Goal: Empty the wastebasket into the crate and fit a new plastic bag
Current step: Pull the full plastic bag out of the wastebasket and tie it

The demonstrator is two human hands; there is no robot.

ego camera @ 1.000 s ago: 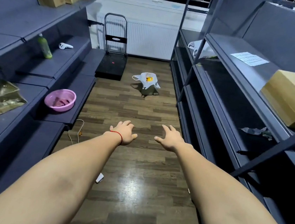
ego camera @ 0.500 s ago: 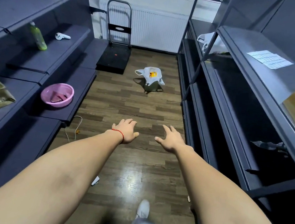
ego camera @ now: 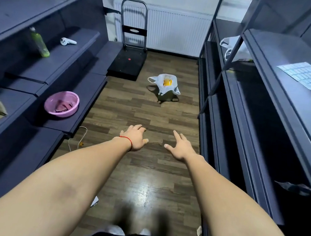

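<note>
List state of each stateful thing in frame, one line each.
wastebasket: upright on the floor, white bag liner fitted, orange waste inside
left hand: open, empty, held out
right hand: open, empty, fingers spread
hand truck: handle up, platform bare
pink basin: upright on shelf, something reddish inside
green bottle: leaning, capped
white bag on right shelf: slumped, handles loose

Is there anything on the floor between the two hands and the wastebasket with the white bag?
Nothing visible. Bare wooden floor lies between the left hand, the right hand and the wastebasket. The black cart stands farther back and to the left, off the direct path.
</note>
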